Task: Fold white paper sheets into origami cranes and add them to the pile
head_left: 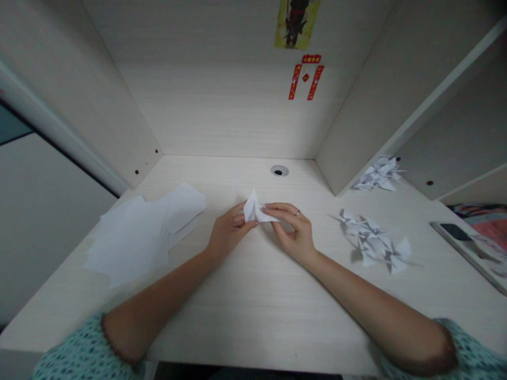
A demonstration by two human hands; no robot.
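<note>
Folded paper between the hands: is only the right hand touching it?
No, the left hand holds the folded paper at its left side while the right hand holds its right side.

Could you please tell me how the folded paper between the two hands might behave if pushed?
The folded paper is probably light, since its panels look thin; its creases likely add some stiffness, but the pointed tip could bend easily.

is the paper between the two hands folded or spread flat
Folded: the paper shows creases and a raised, pointed peak, held between the left hand and the right hand.
</note>
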